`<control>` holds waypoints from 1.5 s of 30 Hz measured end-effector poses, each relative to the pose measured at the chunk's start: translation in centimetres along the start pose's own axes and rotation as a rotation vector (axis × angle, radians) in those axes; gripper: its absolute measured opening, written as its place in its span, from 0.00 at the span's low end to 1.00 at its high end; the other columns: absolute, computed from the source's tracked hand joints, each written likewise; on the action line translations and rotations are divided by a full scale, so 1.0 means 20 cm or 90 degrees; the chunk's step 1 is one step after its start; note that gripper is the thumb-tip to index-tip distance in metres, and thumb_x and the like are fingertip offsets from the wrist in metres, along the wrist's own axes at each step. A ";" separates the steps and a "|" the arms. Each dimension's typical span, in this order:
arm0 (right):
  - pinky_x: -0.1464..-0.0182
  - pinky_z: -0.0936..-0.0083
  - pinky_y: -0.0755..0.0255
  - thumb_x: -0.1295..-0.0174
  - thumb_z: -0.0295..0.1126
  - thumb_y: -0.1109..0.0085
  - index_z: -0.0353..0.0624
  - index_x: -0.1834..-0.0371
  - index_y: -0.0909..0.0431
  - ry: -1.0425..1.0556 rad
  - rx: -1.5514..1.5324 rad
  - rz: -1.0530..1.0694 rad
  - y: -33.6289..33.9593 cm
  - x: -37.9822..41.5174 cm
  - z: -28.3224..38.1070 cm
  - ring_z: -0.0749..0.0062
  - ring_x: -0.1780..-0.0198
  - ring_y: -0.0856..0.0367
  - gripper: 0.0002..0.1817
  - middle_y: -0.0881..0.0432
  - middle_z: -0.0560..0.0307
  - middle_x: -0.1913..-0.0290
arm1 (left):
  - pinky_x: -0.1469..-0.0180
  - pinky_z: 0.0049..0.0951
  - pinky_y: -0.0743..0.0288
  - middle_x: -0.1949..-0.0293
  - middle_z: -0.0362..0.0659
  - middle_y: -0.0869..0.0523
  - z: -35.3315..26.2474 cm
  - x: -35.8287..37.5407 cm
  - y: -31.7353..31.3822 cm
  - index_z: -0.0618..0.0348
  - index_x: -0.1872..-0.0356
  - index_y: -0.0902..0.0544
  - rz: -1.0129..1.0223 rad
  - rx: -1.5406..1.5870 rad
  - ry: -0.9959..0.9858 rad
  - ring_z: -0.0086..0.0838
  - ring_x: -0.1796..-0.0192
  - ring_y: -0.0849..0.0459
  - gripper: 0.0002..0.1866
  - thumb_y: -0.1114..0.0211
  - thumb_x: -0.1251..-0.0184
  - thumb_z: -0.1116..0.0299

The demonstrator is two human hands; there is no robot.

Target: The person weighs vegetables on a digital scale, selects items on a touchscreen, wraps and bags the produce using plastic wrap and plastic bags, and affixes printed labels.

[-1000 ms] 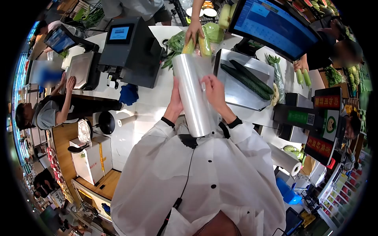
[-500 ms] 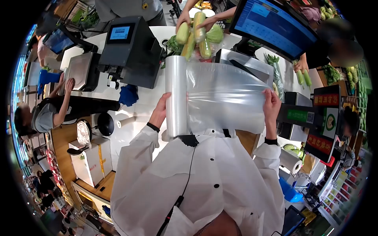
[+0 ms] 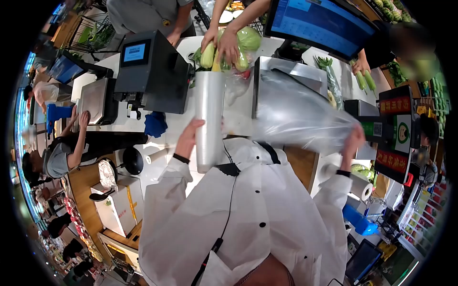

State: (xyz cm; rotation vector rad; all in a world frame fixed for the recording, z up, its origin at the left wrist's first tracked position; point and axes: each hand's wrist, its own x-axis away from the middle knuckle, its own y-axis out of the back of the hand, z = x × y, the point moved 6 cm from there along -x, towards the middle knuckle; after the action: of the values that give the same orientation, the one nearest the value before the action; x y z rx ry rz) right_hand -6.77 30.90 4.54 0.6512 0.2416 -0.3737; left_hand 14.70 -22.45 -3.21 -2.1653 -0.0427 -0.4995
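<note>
Left hand [image 3: 191, 136] raised in closed grip; right hand [image 3: 354, 139] flung wide, clenched.

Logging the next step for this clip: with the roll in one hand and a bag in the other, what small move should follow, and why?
Probably set the roll of bags down on the counter. The right hand holds a loose bag already apart from the roll, and the left hand is occupied, so the bag can't be opened.

The clear plastic sheet [image 3: 296, 114] veils the scale tray [image 3: 305, 76] (its load unreadable), hiding the right hand [image 3: 354, 138] fingers.
</note>
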 end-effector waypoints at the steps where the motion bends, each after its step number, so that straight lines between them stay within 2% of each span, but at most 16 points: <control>1: 0.63 0.83 0.32 0.30 0.36 0.47 0.32 0.57 0.19 -0.026 0.011 -0.037 0.21 -0.06 -0.14 0.81 0.66 0.25 0.16 0.17 0.59 0.64 | 0.44 0.35 0.24 0.48 0.54 0.21 -0.07 0.08 0.03 0.72 0.40 0.33 -0.067 -0.072 -0.017 0.39 0.48 0.19 0.40 0.30 0.52 0.58; 3: 0.61 0.82 0.30 0.30 0.38 0.48 0.34 0.54 0.19 0.021 0.017 -0.075 0.58 -0.13 -0.37 0.80 0.64 0.24 0.17 0.16 0.57 0.62 | 0.46 0.33 0.24 0.50 0.51 0.19 -0.27 0.16 0.09 0.67 0.40 0.32 -0.090 -0.329 -0.111 0.36 0.50 0.18 0.35 0.31 0.52 0.67; 6: 0.72 0.88 0.45 0.29 0.41 0.49 0.39 0.50 0.20 -0.175 -0.139 0.030 0.78 0.00 -0.33 0.91 0.73 0.37 0.18 0.27 0.71 0.72 | 0.46 0.33 0.27 0.53 0.46 0.20 -0.39 0.22 0.23 0.65 0.45 0.29 -0.365 -0.483 -0.224 0.32 0.51 0.20 0.36 0.23 0.59 0.72; 7: 0.73 0.90 0.50 0.28 0.43 0.51 0.40 0.50 0.20 -0.133 -0.133 -0.045 0.72 0.06 -0.13 0.92 0.75 0.43 0.19 0.33 0.76 0.75 | 0.45 0.32 0.28 0.53 0.46 0.20 -0.39 0.22 0.24 0.65 0.46 0.29 -0.451 -0.512 -0.290 0.32 0.50 0.21 0.36 0.21 0.60 0.72; 9: 0.75 0.91 0.48 0.28 0.44 0.53 0.41 0.49 0.20 -0.232 -0.117 0.023 0.68 0.16 -0.04 0.92 0.76 0.41 0.20 0.33 0.76 0.77 | 0.45 0.32 0.29 0.53 0.47 0.21 -0.34 0.15 0.36 0.66 0.45 0.30 -0.504 -0.575 -0.363 0.33 0.50 0.22 0.37 0.20 0.59 0.70; 14: 0.80 0.87 0.49 0.29 0.37 0.50 0.42 0.52 0.17 -0.207 -0.075 0.359 0.34 0.24 0.27 0.91 0.79 0.42 0.14 0.34 0.74 0.79 | 0.42 0.34 0.31 0.48 0.51 0.22 -0.10 0.07 0.52 0.68 0.42 0.33 -0.640 -0.603 -0.572 0.37 0.47 0.23 0.41 0.20 0.58 0.68; 21: 0.76 0.84 0.44 0.31 0.34 0.49 0.42 0.55 0.16 0.044 -0.064 0.762 -0.17 0.39 0.71 0.86 0.78 0.42 0.12 0.29 0.70 0.79 | 0.44 0.35 0.28 0.50 0.53 0.20 0.05 0.11 0.48 0.70 0.46 0.29 -0.703 -0.621 -0.546 0.37 0.50 0.20 0.35 0.21 0.55 0.70; 25: 0.76 0.84 0.43 0.30 0.37 0.49 0.43 0.54 0.17 -0.062 -0.164 0.948 -0.30 0.47 0.81 0.86 0.79 0.43 0.14 0.33 0.72 0.82 | 0.45 0.35 0.27 0.51 0.51 0.19 0.06 0.15 0.44 0.71 0.48 0.26 -0.676 -0.617 -0.521 0.35 0.52 0.20 0.29 0.23 0.51 0.72; 27: 0.76 0.86 0.43 0.29 0.41 0.50 0.42 0.52 0.18 -0.246 -0.318 1.040 -0.33 0.48 0.83 0.88 0.79 0.44 0.17 0.36 0.73 0.82 | 0.46 0.34 0.27 0.50 0.49 0.19 0.08 0.18 0.48 0.70 0.48 0.25 -0.689 -0.635 -0.447 0.34 0.53 0.20 0.27 0.24 0.49 0.73; 33: 0.75 0.86 0.35 0.31 0.48 0.49 0.40 0.51 0.19 -0.360 -0.476 0.982 -0.54 0.36 0.63 0.89 0.78 0.41 0.22 0.35 0.74 0.79 | 0.42 0.33 0.31 0.48 0.47 0.21 0.14 0.24 0.47 0.68 0.46 0.26 -0.700 -0.559 -0.450 0.33 0.48 0.23 0.28 0.25 0.48 0.73; 34: 0.70 0.85 0.27 0.30 0.47 0.50 0.40 0.51 0.19 -0.347 -0.409 1.009 -0.55 0.33 0.62 0.87 0.78 0.39 0.21 0.34 0.72 0.77 | 0.44 0.32 0.30 0.50 0.47 0.21 0.14 0.23 0.49 0.67 0.46 0.25 -0.691 -0.586 -0.468 0.32 0.49 0.23 0.27 0.25 0.46 0.70; 36: 0.70 0.85 0.29 0.30 0.46 0.51 0.41 0.50 0.19 -0.300 -0.363 1.055 -0.62 0.28 0.55 0.89 0.76 0.37 0.20 0.31 0.72 0.77 | 0.45 0.31 0.29 0.51 0.46 0.20 0.16 0.24 0.50 0.67 0.47 0.25 -0.683 -0.618 -0.485 0.31 0.51 0.23 0.26 0.26 0.45 0.67; 38: 0.70 0.85 0.31 0.29 0.44 0.51 0.42 0.50 0.19 -0.249 -0.313 1.094 -0.69 0.27 0.46 0.90 0.74 0.35 0.19 0.29 0.73 0.76 | 0.49 0.29 0.28 0.55 0.44 0.19 0.32 0.24 0.64 0.66 0.49 0.23 -0.805 -0.496 -0.030 0.27 0.54 0.22 0.25 0.30 0.40 0.58; 40: 0.70 0.83 0.32 0.29 0.43 0.51 0.44 0.52 0.18 -0.025 -0.243 1.107 -0.76 0.26 0.44 0.88 0.73 0.35 0.17 0.27 0.72 0.74 | 0.48 0.28 0.27 0.54 0.43 0.19 0.43 0.03 0.32 0.65 0.46 0.23 -0.567 -0.444 -0.093 0.26 0.52 0.21 0.28 0.35 0.37 0.51; 43: 0.70 0.82 0.34 0.30 0.42 0.49 0.44 0.54 0.17 0.124 -0.309 1.166 -0.79 0.25 0.52 0.85 0.73 0.34 0.16 0.24 0.70 0.73 | 0.33 0.31 0.38 0.38 0.47 0.25 0.50 -0.42 -0.40 0.63 0.32 0.39 -0.165 -0.538 -0.123 0.31 0.36 0.29 0.30 0.40 0.31 0.63; 45: 0.69 0.81 0.34 0.32 0.41 0.47 0.44 0.54 0.17 0.092 -0.313 1.202 -0.83 0.22 0.52 0.84 0.73 0.34 0.15 0.23 0.70 0.73 | 0.34 0.32 0.39 0.39 0.48 0.25 0.54 -0.68 -0.61 0.64 0.31 0.41 -0.009 -0.437 -0.050 0.31 0.37 0.28 0.33 0.39 0.32 0.62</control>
State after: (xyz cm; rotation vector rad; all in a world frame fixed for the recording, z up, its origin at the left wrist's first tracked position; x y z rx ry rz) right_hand -8.50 11.12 2.05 0.1990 -0.2074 1.5054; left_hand 3.41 -4.65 -4.56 -2.8573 0.0836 -0.4798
